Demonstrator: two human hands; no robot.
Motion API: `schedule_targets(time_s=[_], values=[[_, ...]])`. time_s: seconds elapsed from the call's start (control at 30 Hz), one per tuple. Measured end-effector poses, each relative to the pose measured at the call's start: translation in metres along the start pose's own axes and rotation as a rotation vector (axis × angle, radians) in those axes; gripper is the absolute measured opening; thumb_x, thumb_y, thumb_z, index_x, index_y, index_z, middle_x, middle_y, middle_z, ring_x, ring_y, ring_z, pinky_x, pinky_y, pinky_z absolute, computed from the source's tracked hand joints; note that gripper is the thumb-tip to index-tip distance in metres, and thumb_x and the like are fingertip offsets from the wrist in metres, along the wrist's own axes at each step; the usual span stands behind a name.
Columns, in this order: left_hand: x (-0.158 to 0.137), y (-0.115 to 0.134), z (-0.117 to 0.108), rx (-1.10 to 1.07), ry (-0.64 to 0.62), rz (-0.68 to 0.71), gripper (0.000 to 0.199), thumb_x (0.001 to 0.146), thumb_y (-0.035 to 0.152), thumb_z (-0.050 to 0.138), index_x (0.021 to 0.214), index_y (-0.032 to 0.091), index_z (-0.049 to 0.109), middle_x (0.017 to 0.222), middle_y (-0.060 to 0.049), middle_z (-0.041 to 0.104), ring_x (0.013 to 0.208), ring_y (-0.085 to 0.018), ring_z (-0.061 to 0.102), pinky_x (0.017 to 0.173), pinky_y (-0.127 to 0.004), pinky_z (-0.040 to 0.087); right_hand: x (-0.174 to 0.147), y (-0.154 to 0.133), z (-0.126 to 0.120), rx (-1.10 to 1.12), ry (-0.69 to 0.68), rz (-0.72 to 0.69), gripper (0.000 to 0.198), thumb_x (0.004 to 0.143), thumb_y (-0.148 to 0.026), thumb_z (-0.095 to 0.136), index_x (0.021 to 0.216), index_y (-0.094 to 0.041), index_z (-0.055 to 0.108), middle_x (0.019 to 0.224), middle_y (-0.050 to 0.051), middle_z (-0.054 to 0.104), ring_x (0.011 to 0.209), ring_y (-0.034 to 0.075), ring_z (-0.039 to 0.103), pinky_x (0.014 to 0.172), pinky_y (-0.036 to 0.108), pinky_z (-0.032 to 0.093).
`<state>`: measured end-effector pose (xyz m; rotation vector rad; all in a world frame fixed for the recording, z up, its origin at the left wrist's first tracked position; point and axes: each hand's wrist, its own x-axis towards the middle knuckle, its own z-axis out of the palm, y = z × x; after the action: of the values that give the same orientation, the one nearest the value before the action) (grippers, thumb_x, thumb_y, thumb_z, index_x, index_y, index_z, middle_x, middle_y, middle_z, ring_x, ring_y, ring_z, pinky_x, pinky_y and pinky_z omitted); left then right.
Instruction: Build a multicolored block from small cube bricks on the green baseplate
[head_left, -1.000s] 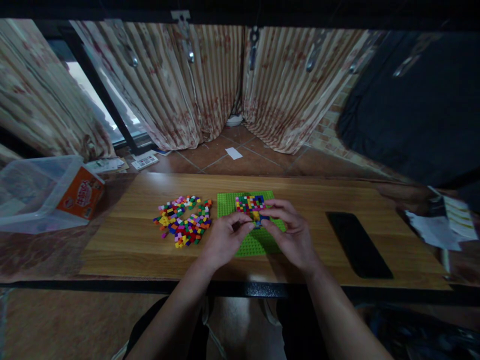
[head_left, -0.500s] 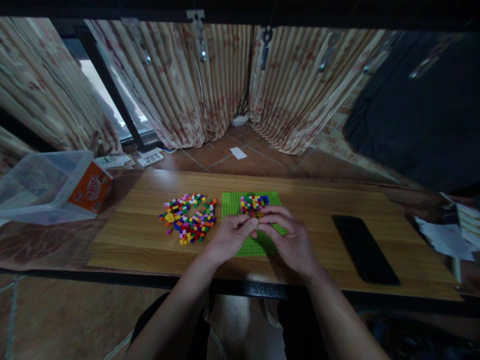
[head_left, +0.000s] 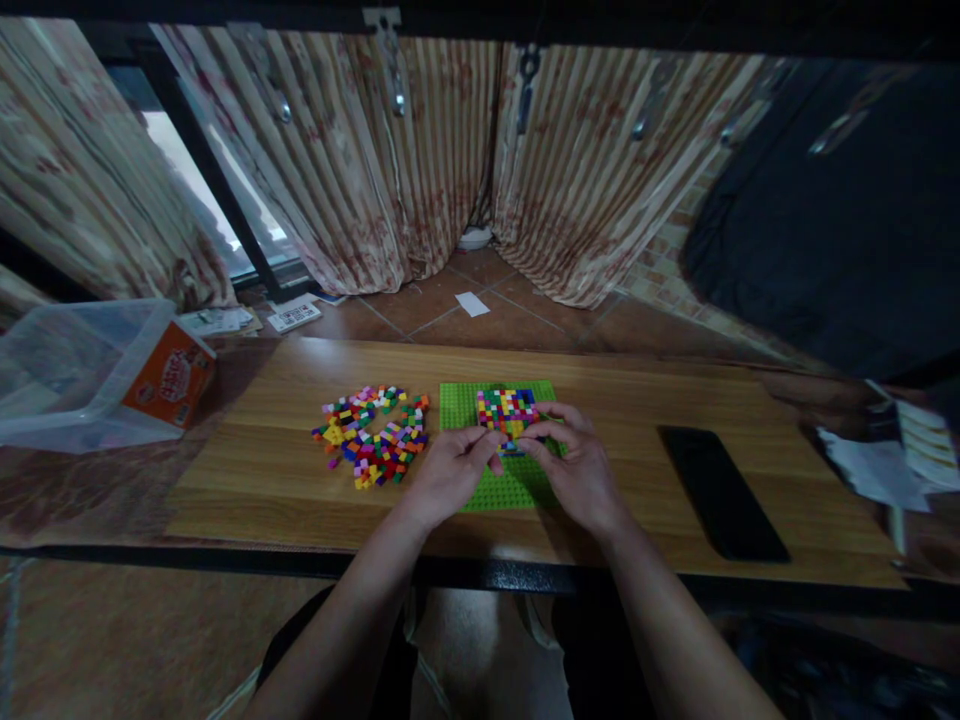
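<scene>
A green studded baseplate (head_left: 459,402) lies on the wooden board, bearing a block of small multicoloured bricks (head_left: 506,405) set side by side. My left hand (head_left: 454,470) is at the near left of this block, its thumb and forefinger pressed together. My right hand (head_left: 574,460) reaches in from the right, thumb and forefinger pinched at the block's near edge and the other fingers curved over its right side. Whatever lies between the fingertips of either hand is too small to make out. Left of the baseplate is a loose pile of coloured bricks (head_left: 382,465).
A clear plastic tub (head_left: 75,375) with an orange label stands at the left. To the right, a black phone (head_left: 724,495) lies on the wooden board (head_left: 247,480). Papers (head_left: 874,465) are at the far right, and striped curtains (head_left: 442,160) hang behind.
My fingertips have drawn slightly apart, and more of the brick block shows between them. The whole view has shifted slightly.
</scene>
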<state>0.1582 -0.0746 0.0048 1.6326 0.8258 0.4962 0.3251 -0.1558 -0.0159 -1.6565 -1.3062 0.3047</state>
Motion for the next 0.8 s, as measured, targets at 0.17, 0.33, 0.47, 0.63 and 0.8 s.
schedule_targets(time_s=[0.17,0.33,0.47,0.63,0.8], values=[[-0.004,0.006,0.003,0.055,-0.057,0.04,0.039,0.093,0.04,0.046,0.075,0.015,0.069,0.06,0.003,0.057,0.05,-0.009,0.039,0.052,-0.022,0.031,0.0,-0.004,0.002,0.035,0.044,0.07,0.009,0.081,-0.034,0.068,0.077,-0.026,0.072,0.117,0.005,0.062,0.113,0.025,0.057,0.103,0.046,0.038],[-0.009,0.01,0.007,0.127,-0.079,0.065,0.031,0.094,0.033,0.045,0.091,0.015,0.071,0.064,0.002,0.064,0.052,-0.009,0.046,0.055,-0.022,0.037,0.0,-0.004,0.009,0.151,0.097,0.192,0.011,0.075,-0.035,0.07,0.074,-0.024,0.072,0.112,0.006,0.064,0.11,0.025,0.059,0.1,0.043,0.041],[-0.012,0.008,0.01,0.214,-0.065,0.11,0.031,0.094,0.031,0.045,0.109,0.016,0.068,0.064,0.002,0.066,0.053,-0.011,0.052,0.057,-0.023,0.04,0.001,-0.005,0.016,0.295,0.144,0.334,0.013,0.068,-0.036,0.072,0.07,-0.023,0.07,0.095,0.004,0.068,0.099,0.024,0.062,0.094,0.04,0.043],[-0.015,0.006,0.016,0.32,-0.048,0.163,0.033,0.093,0.028,0.044,0.116,0.016,0.065,0.067,0.0,0.067,0.057,-0.014,0.059,0.058,-0.024,0.044,0.001,-0.007,0.023,0.407,0.193,0.417,0.013,0.063,-0.032,0.074,0.071,-0.023,0.07,0.083,0.001,0.068,0.086,0.021,0.061,0.087,0.037,0.044],[-0.018,0.005,0.023,0.398,-0.008,0.15,0.04,0.093,0.028,0.044,0.127,0.015,0.061,0.069,-0.003,0.067,0.06,-0.017,0.062,0.058,-0.027,0.046,-0.001,-0.005,0.027,0.438,0.225,0.395,0.009,0.064,-0.03,0.073,0.07,-0.023,0.07,0.082,0.0,0.068,0.083,0.02,0.06,0.083,0.035,0.043]])
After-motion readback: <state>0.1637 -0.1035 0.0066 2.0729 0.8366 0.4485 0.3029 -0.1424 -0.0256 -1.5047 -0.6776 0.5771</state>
